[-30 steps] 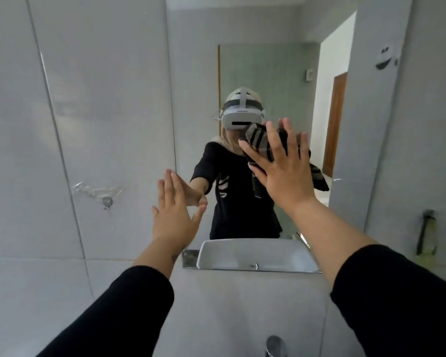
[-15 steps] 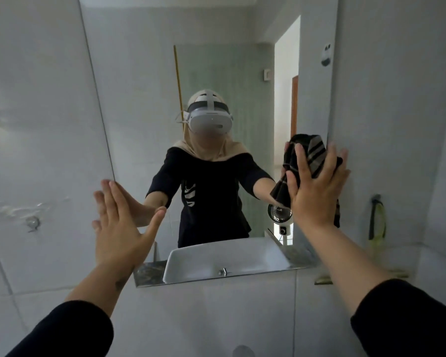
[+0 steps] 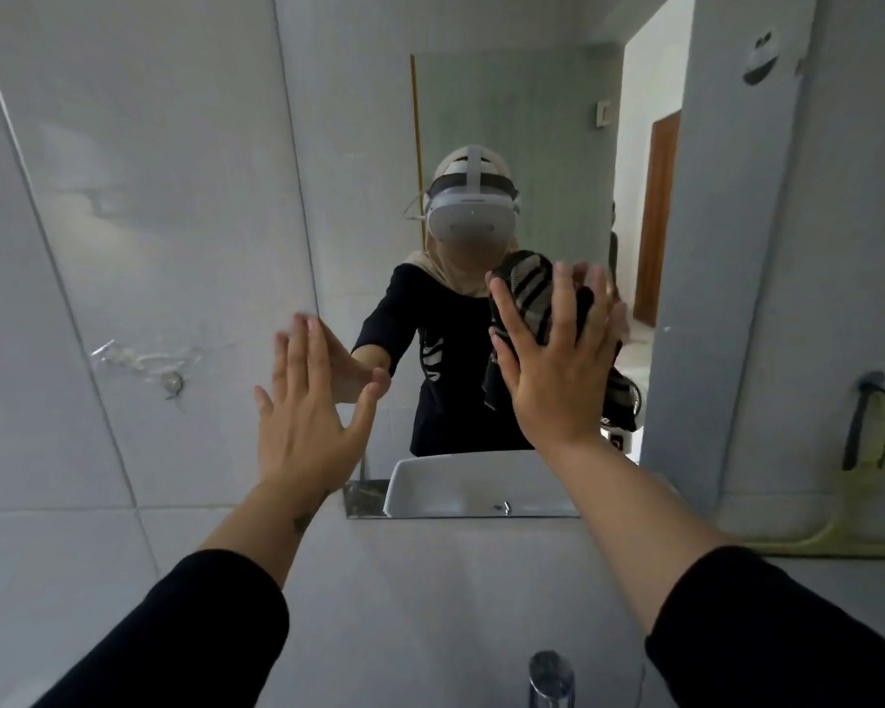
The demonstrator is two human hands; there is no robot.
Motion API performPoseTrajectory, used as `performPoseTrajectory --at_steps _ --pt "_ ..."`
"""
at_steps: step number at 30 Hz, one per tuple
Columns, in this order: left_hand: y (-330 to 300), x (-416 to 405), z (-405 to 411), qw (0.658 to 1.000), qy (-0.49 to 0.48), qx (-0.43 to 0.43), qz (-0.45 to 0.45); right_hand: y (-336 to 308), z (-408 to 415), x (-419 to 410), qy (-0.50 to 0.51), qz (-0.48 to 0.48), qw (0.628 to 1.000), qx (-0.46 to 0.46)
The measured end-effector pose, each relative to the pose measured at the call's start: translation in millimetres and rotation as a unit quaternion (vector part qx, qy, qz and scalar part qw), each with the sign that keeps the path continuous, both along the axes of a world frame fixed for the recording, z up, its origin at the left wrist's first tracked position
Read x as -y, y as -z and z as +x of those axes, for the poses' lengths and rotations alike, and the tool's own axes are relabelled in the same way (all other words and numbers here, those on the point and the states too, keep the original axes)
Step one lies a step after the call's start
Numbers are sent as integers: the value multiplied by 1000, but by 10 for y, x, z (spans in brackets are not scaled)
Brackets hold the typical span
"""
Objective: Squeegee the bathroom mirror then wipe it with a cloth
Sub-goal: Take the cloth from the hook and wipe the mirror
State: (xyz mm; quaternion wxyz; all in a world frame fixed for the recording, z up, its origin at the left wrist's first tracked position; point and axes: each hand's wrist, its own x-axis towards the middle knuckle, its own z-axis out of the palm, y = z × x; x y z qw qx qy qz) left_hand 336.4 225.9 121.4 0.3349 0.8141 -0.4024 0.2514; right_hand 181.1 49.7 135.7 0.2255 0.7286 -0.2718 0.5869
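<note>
at the mirror (image 3: 481, 120) on the grey tiled wall (image 3: 149, 222), both arms reach forward in black sleeves (image 3: 185, 631). the only container in view is the white basin (image 3: 471, 485), seen as a reflection along the mirror's lower edge at 6 o'clock; nothing shows inside it but a small metal drain fitting. the top of a chrome tap (image 3: 550, 677) shows at the bottom of the view.

the right hand (image 3: 558, 370) lies flat against the glass, its fingers (image 3: 563, 298) spread wide and pointing to 12 o'clock. it presses a dark cloth with pale stripes (image 3: 524, 288) onto the mirror. the cloth bulges out past the fingertips at 11 o'clock of the hand, and a fold of it hangs down below the thumb side at 8 o'clock; the rest is hidden behind the palm.

the left hand (image 3: 302, 416) is open and holds nothing, fingers loosely spread, fingertips touching the glass at the mirror's left edge where they meet their own reflection. it sits at 9 o'clock of the right hand, lower and well apart from the cloth.

on the wall at 3 o'clock hangs a dark-handled tool with a yellowish part (image 3: 867, 426), too blurred to tell what it is.
</note>
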Motion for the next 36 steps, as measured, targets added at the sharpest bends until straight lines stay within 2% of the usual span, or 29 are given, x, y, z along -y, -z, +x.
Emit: performPoseTrajectory --at_steps 4,8,13,22,27,32,36 --pt "209 -113 18 999 -21 4 40 -100 348 -299 -22 -44 996 -74" --pt "502 -189 38 997 -22 -31 68 -46 719 -568 -38 -96 985 -139" --pt "742 -214 64 996 -20 -37 74 267 1069 -787 -66 -121 975 -173" --pt "955 -241 -45 993 -18 -50 103 644 771 -608 -64 -156 952 -256" --pt "831 -132 -198 995 10 -33 92 618 422 -432 -35 -135 962 -236" --pt "823 -60 -278 994 -12 -53 96 620 10 -151 30 -118 975 -187" --pt "825 7 -301 995 -22 -64 76 610 -310 105 44 -71 982 -168"
